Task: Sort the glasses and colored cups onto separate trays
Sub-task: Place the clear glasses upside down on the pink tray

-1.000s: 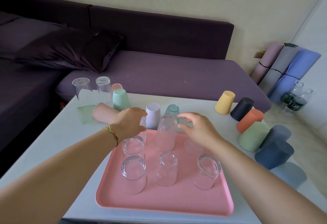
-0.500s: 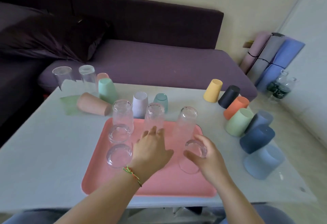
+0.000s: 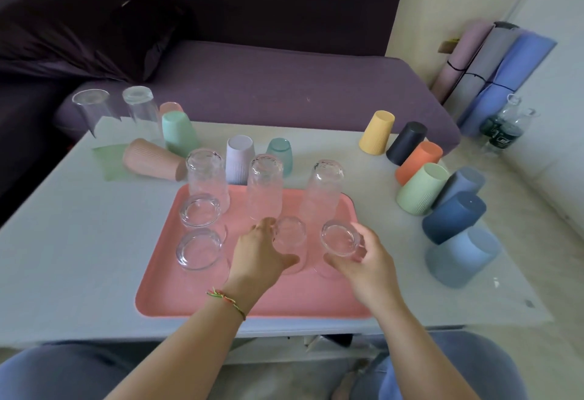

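A pink tray (image 3: pixel 196 298) lies on the white table and carries several upturned clear glasses. My left hand (image 3: pixel 259 254) grips a small glass (image 3: pixel 289 235) in the tray's front row. My right hand (image 3: pixel 363 260) grips the short glass (image 3: pixel 339 238) beside it. Three tall glasses stand at the tray's back, the middle one (image 3: pixel 264 185) just beyond my left hand. Two more clear glasses (image 3: pixel 139 112) stand at the table's far left. Colored cups are grouped at the right, among them a light green cup (image 3: pixel 420 191) and a navy cup (image 3: pixel 452 216).
A peach cup (image 3: pixel 151 159) lies on its side on a green mat (image 3: pixel 107 159) at the back left, near mint, lilac and teal cups. A purple sofa (image 3: pixel 284 83) runs behind the table. Rolled mats and bottles stand at the right.
Both hands pulled back from the tall glasses at the tray's rear to the front row. My left hand shifted off the small glass's top to its side; the right stays curled round the short glass.
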